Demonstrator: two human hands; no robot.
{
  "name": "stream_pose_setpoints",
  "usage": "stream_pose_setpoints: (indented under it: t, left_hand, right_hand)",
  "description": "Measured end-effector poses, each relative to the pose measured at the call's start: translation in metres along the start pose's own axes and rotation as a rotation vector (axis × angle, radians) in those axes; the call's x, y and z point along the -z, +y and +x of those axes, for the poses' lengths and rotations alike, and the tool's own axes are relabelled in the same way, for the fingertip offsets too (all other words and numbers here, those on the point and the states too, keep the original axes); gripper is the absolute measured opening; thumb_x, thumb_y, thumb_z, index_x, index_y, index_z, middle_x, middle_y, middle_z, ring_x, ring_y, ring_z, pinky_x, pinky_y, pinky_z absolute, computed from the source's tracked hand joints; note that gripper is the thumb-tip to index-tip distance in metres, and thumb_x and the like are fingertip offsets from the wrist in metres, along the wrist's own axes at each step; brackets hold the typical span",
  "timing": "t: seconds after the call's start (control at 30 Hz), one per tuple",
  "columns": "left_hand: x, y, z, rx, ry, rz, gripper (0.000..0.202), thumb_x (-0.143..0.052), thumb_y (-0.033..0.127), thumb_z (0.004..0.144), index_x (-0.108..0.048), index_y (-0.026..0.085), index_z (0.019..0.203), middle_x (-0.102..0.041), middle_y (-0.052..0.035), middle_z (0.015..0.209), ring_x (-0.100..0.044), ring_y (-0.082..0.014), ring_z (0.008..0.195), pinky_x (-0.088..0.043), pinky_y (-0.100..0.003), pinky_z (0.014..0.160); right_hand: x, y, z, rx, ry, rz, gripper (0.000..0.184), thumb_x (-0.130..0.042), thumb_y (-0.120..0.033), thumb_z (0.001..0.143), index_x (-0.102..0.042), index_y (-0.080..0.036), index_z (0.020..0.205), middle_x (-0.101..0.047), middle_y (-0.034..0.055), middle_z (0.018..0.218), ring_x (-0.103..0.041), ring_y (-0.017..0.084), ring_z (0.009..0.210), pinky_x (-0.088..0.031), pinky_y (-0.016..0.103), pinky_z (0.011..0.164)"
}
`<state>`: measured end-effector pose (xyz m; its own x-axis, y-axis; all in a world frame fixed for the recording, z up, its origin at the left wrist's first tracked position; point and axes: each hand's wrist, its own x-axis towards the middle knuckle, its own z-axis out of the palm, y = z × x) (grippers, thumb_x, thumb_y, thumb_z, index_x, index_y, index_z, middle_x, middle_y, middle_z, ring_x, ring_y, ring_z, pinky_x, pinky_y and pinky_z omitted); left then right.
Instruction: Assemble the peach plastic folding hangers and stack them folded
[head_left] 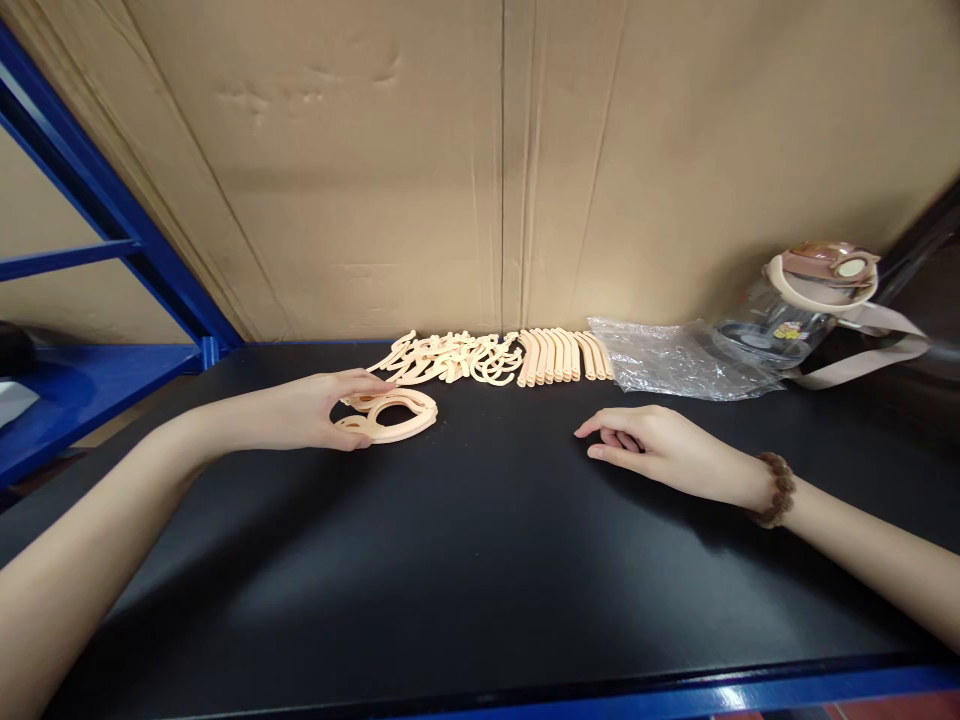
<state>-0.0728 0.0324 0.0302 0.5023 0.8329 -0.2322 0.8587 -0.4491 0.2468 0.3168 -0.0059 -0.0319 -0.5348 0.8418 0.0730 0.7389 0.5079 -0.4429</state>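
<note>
Just beside left hand (315, 412) fingertips, seemingly touching: plastic pieces (391, 414).

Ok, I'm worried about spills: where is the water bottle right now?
In the head view, the water bottle sits at the far right corner of the black table, by the cardboard wall, just right of the clear plastic bag.

One each: left hand (311, 412), right hand (664, 448), stack (397, 415), bracelet (776, 490), bottle (802, 310), bag (667, 358); hooks (450, 358) and bars (562, 355) too crowded to count.
</note>
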Motion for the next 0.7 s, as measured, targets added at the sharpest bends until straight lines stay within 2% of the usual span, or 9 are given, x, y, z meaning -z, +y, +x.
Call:
stream_pose_setpoints:
  t: [0.1,0.2,0.27,0.4,0.7]
  left_hand:
    - [0.000,0.000,0.000,0.014,0.005,0.003,0.060,-0.057,0.040,0.079,-0.045,0.029,0.137,-0.047,-0.0051,0.139,-0.049,-0.0285,0.122,-0.040,-0.035,0.101]
    - [-0.001,0.000,-0.002,0.092,0.011,0.009,0.071,-0.059,0.040,0.076,-0.037,0.027,0.143,-0.042,-0.0063,0.145,-0.049,-0.0293,0.124,-0.040,-0.035,0.102]
    - [-0.001,0.000,-0.004,0.134,-0.003,0.004,0.076,-0.059,0.037,0.074,-0.032,0.027,0.145,-0.042,-0.0060,0.145,-0.050,-0.0284,0.123,-0.040,-0.034,0.102]
    - [0.002,0.000,-0.009,0.195,-0.035,0.009,0.075,-0.055,0.028,0.072,-0.033,0.023,0.144,-0.046,-0.0054,0.142,-0.052,-0.0266,0.121,-0.045,-0.030,0.096]
    - [0.002,-0.007,-0.009,0.184,-0.012,0.074,0.078,-0.048,0.023,0.070,-0.028,0.016,0.145,-0.038,-0.0099,0.147,-0.045,-0.0268,0.128,-0.035,-0.033,0.105]
  right_hand:
    - [0.000,0.000,0.000,-0.004,-0.001,-0.002,0.035,-0.046,-0.049,0.091,-0.065,-0.025,0.109,-0.059,-0.0007,0.071,-0.054,0.014,0.063,-0.040,0.027,0.063]
    - [0.000,0.000,0.000,0.001,0.003,-0.004,0.036,-0.046,-0.050,0.091,-0.065,-0.025,0.109,-0.060,-0.0006,0.072,-0.055,0.014,0.063,-0.040,0.028,0.063]
    - [0.000,0.001,0.000,0.003,0.004,-0.004,0.036,-0.046,-0.050,0.091,-0.065,-0.025,0.108,-0.060,-0.0006,0.072,-0.055,0.014,0.063,-0.040,0.027,0.063]
    - [0.000,0.001,0.000,0.002,0.003,-0.012,0.035,-0.047,-0.050,0.091,-0.064,-0.025,0.108,-0.060,-0.0012,0.072,-0.055,0.014,0.063,-0.040,0.027,0.063]
    - [0.000,0.001,-0.001,0.001,0.010,-0.002,0.035,-0.047,-0.050,0.090,-0.065,-0.025,0.108,-0.060,-0.0009,0.071,-0.055,0.014,0.062,-0.041,0.027,0.062]
